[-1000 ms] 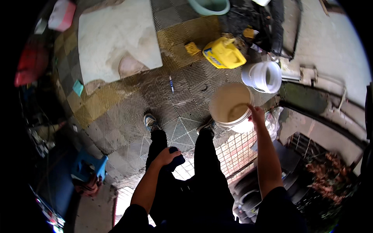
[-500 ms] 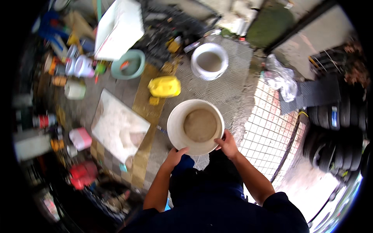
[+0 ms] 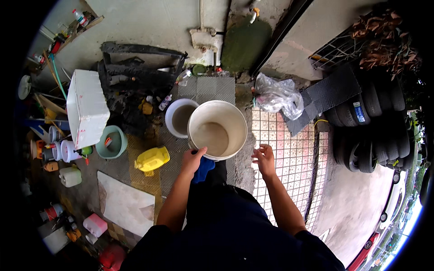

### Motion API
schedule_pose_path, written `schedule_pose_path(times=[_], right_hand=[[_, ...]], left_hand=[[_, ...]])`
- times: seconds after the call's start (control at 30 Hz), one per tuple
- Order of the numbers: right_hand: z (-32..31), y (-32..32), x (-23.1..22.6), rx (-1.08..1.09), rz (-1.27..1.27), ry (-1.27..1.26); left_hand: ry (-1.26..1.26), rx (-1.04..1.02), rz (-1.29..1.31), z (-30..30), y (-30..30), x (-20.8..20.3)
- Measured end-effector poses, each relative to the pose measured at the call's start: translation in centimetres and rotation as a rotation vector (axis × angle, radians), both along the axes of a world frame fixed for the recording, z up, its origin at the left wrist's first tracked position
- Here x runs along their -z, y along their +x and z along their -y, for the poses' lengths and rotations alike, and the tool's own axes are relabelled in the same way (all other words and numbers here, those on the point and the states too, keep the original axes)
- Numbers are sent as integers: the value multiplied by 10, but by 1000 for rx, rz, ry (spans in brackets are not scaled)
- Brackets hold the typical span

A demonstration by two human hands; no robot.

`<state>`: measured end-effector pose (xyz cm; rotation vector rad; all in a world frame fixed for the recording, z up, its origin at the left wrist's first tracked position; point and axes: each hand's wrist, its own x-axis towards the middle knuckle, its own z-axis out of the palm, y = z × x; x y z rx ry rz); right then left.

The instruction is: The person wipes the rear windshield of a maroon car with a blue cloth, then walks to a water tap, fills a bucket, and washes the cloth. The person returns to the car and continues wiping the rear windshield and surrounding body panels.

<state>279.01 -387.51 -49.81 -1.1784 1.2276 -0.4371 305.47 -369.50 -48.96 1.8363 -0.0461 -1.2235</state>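
A large off-white bucket (image 3: 235, 128) hangs tilted in front of me, its open top facing up and only brownish stains showing inside. My left hand (image 3: 193, 160) grips its near left rim, thumb over the edge. Off the bucket, to its right, my right hand (image 3: 266, 160) is raised with fingers loosely curled and apart, nothing in it. Just below the left hand is something blue (image 3: 203, 170); I cannot tell whether it is cloth or a shoe. Partly behind the held bucket stands a second white bucket (image 3: 168, 118) with greyish contents.
To the left are a yellow jug (image 3: 153, 159), a green basin (image 3: 100, 147), a white box (image 3: 88, 108) and a pale board (image 3: 122, 201). Ahead, a tap (image 3: 254, 16) juts from the wall. Crumpled clear plastic (image 3: 278, 97) and stacked tyres (image 3: 361, 153) lie to the right.
My right hand has let go of the bucket's rim and moved off to the right. The left hand still holds the bucket. My view has shifted right and upward, showing the wall and tap.
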Motion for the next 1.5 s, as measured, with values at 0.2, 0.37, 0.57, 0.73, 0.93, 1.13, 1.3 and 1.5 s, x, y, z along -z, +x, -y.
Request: schedule_pose_path(times=[0.2,0.37,0.57,0.73,0.93,1.13,1.3,1.5], right_hand=[[166,55,-7,-42,-243,47],[372,212,-63,-20,-181,-342],[559,366,-105,-227,-394,-723],[603,407,-112,-655,-305,-993],[623,399,-123,-894,-193,-972],[638,401,-128,-985,-64,-959],[637,389,-125,-795,-224,-672],[659,379,-114,-942,-172,-855]], left_hand=[[-117,105,169,190,108,53],[31,239,179,330,218,8],[43,450,234,473,280,-26],[-36,424,218,519,300,-38],[34,334,223,532,295,-41],[-25,266,195,529,280,-20],[-53,272,170,541,271,-41],[-3,343,165,551,259,-28]])
